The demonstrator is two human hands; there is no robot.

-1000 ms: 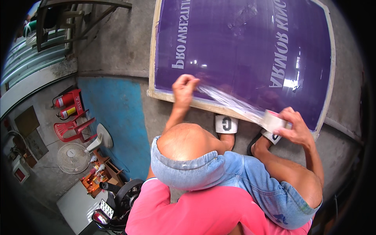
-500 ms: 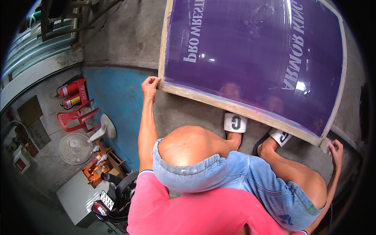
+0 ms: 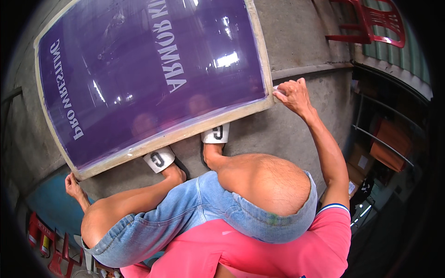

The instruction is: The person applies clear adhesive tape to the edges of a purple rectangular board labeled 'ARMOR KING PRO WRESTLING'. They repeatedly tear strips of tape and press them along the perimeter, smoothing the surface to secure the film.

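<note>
A large screen-printing frame (image 3: 132,152) with a pale wooden border lies in front of me, tilted in the view. Its purple mesh (image 3: 123,74) carries mirrored pale lettering and bright reflections. At the near left corner my left hand (image 3: 74,186) is closed against the wooden border, its fingers partly hidden by it. My right hand (image 3: 295,97) is closed beside the near right corner. A small pale spot shows at its fingertips; what they hold, if anything, I cannot make out. My feet in white-strapped slides (image 3: 215,133) are just under the near edge.
A red plastic chair (image 3: 382,21) stands at the far right. Boxes and an orange-brown panel (image 3: 389,146) sit beyond a metal rail (image 3: 384,146). Low on the left are red fire extinguishers (image 3: 33,229), another red chair (image 3: 58,259) and a blue surface (image 3: 48,197).
My view has swung to the right, so the frame appears farther left and tilted the other way. My hands remain at its two near corners; the right-side chair and boxes now show.
</note>
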